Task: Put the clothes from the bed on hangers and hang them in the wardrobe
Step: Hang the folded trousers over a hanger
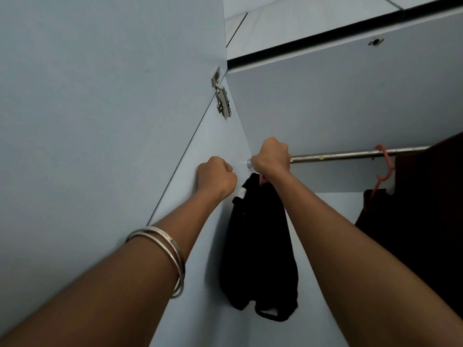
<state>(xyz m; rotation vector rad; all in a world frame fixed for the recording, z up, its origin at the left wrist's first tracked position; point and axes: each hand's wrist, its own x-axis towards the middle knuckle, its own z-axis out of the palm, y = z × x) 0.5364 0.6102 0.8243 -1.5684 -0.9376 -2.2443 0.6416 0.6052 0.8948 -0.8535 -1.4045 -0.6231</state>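
Observation:
A black garment hangs down inside the wardrobe from a pink hanger, of which only a small bit shows under my fist. My right hand is closed on that hanger's top at the left end of the metal rail. My left hand is a closed fist against the wardrobe's left side wall, beside the garment; I see nothing in it. Two silver bangles sit on my left forearm.
Further right on the rail a second pink hanger carries a dark brown garment. The open wardrobe door fills the left, joined by a metal hinge. The wardrobe's top panel is above the rail.

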